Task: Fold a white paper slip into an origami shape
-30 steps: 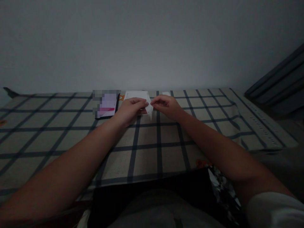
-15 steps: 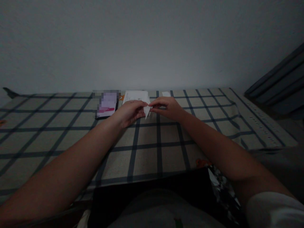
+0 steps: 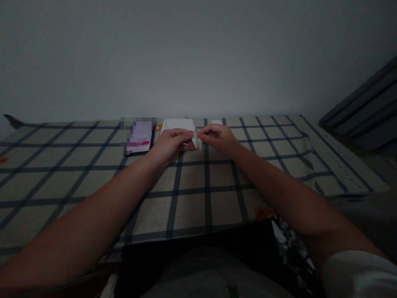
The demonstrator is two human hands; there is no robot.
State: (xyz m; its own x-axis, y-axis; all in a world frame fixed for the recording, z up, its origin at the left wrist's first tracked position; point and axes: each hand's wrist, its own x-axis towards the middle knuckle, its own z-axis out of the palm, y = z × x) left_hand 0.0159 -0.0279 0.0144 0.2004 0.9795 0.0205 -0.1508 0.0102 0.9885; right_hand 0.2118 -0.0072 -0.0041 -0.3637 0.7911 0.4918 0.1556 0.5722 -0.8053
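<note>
A small folded piece of white paper (image 3: 196,141) is held between both hands above the checked cloth (image 3: 192,194). My left hand (image 3: 171,143) pinches its left side with fingers closed. My right hand (image 3: 218,138) pinches its right side, fingers curled in. Just behind the hands a white sheet of paper (image 3: 177,123) lies flat on the cloth, partly hidden by my left hand.
A phone (image 3: 138,136) with a lit screen lies left of my left hand. A small white scrap (image 3: 216,122) sits near the far edge by the wall. A dark striped object (image 3: 362,111) rises at the right. Dark patterned fabric (image 3: 288,244) lies near my lap.
The folded paper has been turned and gathered between the fingertips; its hanging point is now tucked up. Both hands stay in nearly the same place.
</note>
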